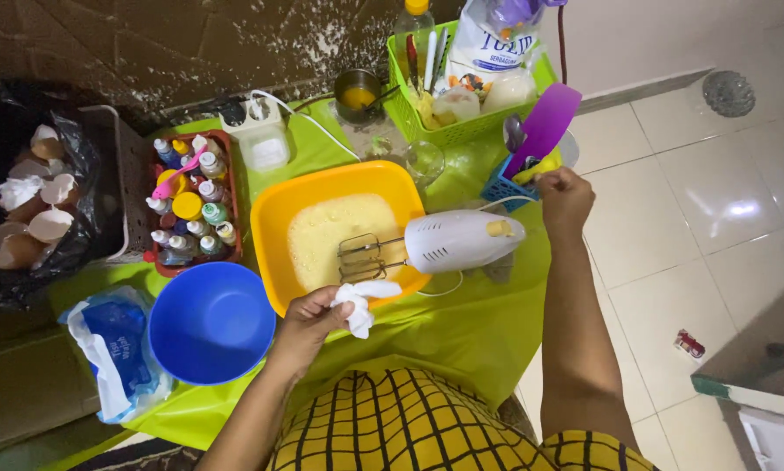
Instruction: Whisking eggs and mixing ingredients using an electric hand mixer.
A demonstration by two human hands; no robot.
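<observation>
A white flour bag (488, 44) with a blue printed label stands upright in the green basket (462, 131) at the far edge of the bench. A crumpled blue and white plastic packet (113, 349) lies at the near left corner, just beside the blue bowl (211, 323). Small labelled colouring bottles (191, 209) with mixed caps stand packed in a red tray (234, 196) left of the orange bowl (274, 218).

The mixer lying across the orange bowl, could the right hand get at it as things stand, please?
Probably yes. The mixer lies across the bowl's rim with its top bare, and the right hand is just beside its rear end at the blue basket; nothing lies between them.
</observation>
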